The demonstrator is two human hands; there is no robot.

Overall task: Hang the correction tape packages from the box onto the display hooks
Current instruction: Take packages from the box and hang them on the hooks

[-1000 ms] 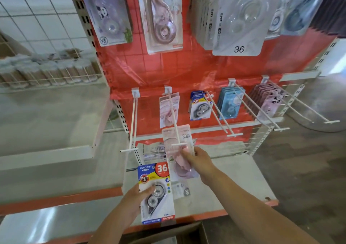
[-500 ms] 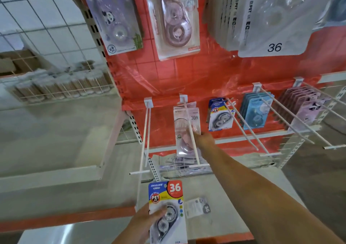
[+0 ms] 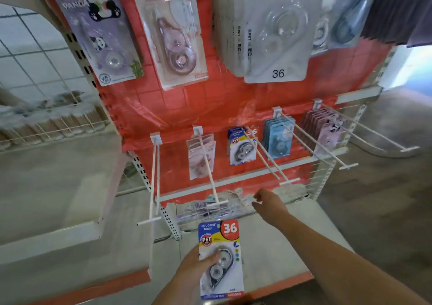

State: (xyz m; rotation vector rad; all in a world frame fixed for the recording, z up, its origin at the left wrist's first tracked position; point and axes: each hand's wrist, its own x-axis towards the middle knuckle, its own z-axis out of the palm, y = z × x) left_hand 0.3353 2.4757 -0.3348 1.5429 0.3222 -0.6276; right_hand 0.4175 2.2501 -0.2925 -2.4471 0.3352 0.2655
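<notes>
Head view: blue package [image 3: 221, 259] in left hand [image 3: 194, 266].

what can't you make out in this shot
- Box: not in the head view, below the bottom edge.
- Right hand: motion blur hides how its fingers lie.
- Items in the wire basket: blurred behind mesh.
- Small print on the blue package held by the left hand: too small.
</notes>
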